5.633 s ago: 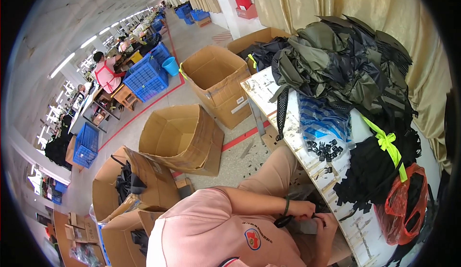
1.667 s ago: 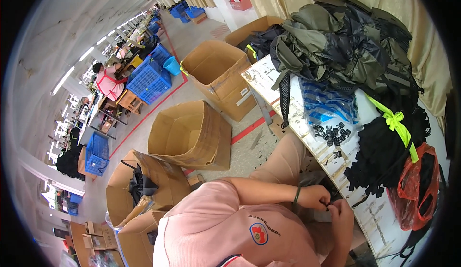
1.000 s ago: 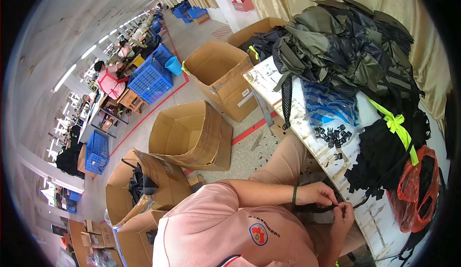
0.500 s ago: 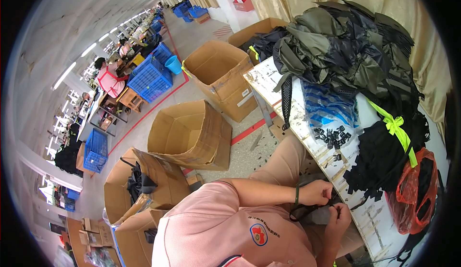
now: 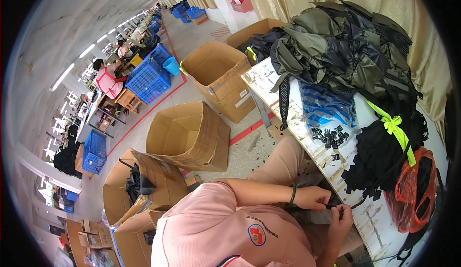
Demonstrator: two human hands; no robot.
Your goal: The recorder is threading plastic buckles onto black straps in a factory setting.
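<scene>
1. Nearest, the left hand (image 5: pixel 314 197) and right hand (image 5: pixel 342 219) meet at the edge of the long white bench (image 5: pixel 384 228), both pinched narrow on a thin black strap piece (image 5: pixel 336 205) held between them.
2. Just beyond on the bench lie a heap of black webbing straps (image 5: pixel 379 164), a red plastic bag (image 5: pixel 415 195) and a scatter of small black plastic buckles (image 5: pixel 330 136).
3. Farther along sit a clear bag with blue printing (image 5: pixel 326 108) and a tall pile of olive and black fabric (image 5: pixel 345 51).
4. On the grey floor (image 5: pixel 201 32) stand open brown cardboard boxes (image 5: pixel 187 132), a red floor line passing between them.
5. Far back are blue plastic crates (image 5: pixel 149 80) and rows of seated workers.
</scene>
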